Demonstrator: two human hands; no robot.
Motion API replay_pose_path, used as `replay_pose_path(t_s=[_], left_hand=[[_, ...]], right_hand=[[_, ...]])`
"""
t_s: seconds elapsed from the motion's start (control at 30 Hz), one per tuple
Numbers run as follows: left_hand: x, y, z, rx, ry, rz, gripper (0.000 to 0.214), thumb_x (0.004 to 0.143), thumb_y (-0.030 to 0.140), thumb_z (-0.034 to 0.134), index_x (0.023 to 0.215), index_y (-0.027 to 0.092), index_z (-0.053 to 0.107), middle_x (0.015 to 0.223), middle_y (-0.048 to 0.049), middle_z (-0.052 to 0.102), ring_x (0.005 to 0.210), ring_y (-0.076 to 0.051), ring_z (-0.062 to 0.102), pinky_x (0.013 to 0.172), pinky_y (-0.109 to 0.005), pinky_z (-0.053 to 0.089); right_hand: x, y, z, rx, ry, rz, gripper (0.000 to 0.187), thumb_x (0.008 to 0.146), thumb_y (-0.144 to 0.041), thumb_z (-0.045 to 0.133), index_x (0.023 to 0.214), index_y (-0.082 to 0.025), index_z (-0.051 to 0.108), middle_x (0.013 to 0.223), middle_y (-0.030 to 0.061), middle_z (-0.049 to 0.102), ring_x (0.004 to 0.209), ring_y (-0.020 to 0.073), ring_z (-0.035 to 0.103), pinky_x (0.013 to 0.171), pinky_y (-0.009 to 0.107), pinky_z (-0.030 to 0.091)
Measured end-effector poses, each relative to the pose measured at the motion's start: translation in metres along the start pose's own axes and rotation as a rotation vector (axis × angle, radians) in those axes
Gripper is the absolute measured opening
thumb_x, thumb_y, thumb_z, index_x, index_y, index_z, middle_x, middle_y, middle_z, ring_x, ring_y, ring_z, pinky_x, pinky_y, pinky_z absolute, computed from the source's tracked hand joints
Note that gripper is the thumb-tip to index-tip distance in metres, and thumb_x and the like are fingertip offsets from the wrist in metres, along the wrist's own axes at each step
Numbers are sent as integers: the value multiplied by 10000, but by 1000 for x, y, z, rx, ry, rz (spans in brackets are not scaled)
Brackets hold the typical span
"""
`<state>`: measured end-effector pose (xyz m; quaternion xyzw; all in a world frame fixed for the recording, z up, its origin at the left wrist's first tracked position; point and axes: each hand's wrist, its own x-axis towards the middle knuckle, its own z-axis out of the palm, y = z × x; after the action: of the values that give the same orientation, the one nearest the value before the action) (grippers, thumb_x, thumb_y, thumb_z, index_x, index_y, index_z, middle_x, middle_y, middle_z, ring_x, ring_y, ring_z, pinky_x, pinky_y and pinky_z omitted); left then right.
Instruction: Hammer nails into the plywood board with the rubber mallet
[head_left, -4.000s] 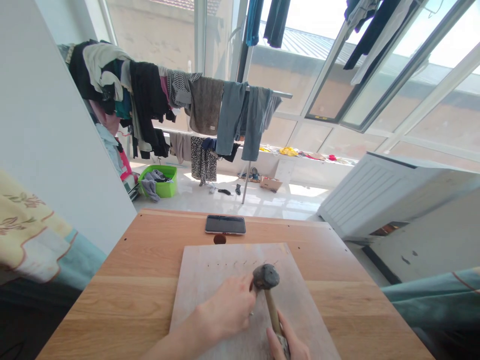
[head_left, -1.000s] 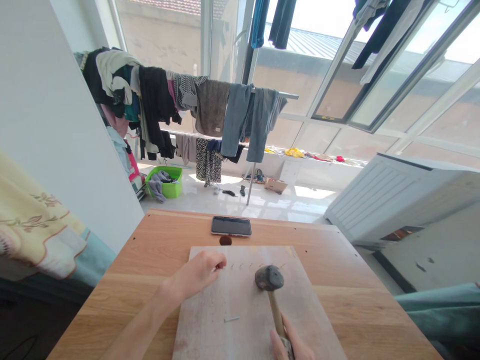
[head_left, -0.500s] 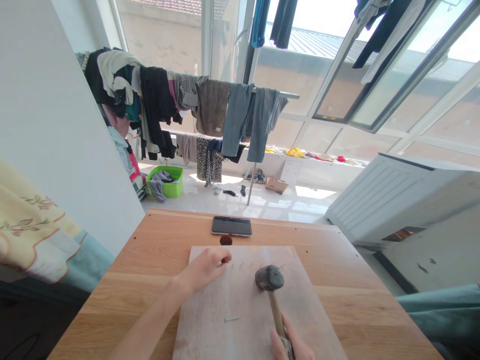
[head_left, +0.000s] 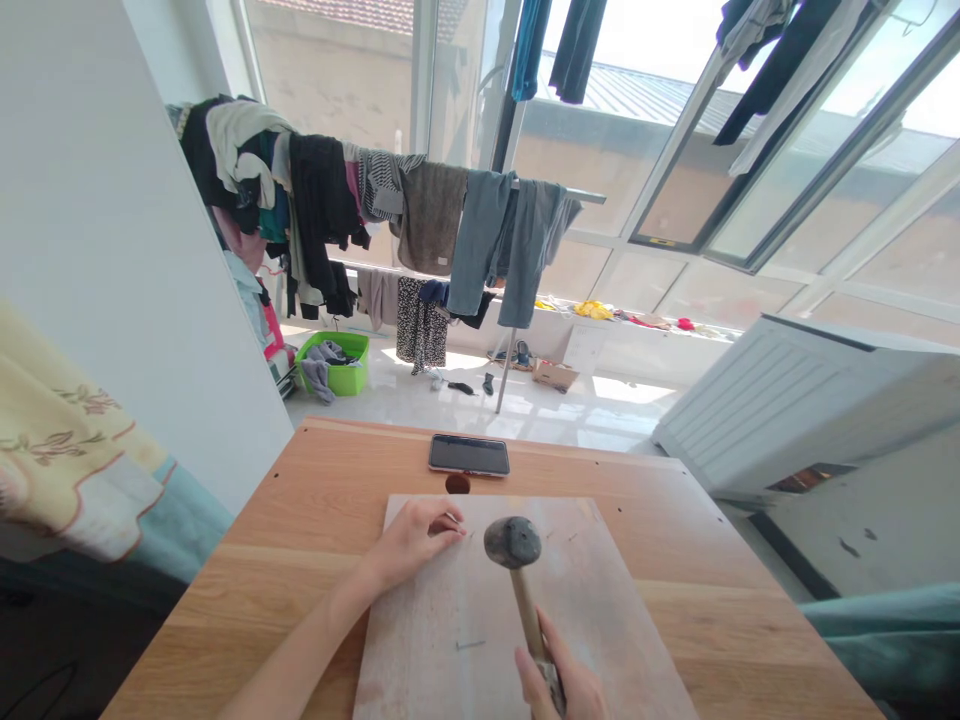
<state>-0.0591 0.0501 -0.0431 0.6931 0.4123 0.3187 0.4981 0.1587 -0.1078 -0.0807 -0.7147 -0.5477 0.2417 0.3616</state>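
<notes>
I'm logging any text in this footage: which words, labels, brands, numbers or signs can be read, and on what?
No text can be read anywhere.
Pale tag on the gray-brown cloth: too small to read.
Yellow patch on the window frame: too small to read.
Cardboard box: any print is too small to make out.
Phone: dark screen, no readable lettering.
Hammer: no readable lettering.

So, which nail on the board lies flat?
The nail left of the hammer handle, lying alone; the other visible nails stand in a row near the far edge of the board.
</notes>
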Motion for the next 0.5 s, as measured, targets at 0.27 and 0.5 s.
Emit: replay_pose_path(t_s=[0.27,0.5], left_hand=[[2,-3,2,39,50,62,174,776,140,641,937,171,701,879,-33,747,814,-170,710,755,-245,539],[2,1,1,51,38,92,241,764,91,613,967,167,719,855,-26,744,792,-173,695,750,-234,515]], right_hand=[[12,-43,11,93,-43,-92,759,886,-737,413,1219,-120,703,669,64,743,543,205,693,648,249,561],[12,-41,19,32,-37,-125,775,913,-741,336,1239,-131,687,900,123,804,799,275,775,704,281,580]])
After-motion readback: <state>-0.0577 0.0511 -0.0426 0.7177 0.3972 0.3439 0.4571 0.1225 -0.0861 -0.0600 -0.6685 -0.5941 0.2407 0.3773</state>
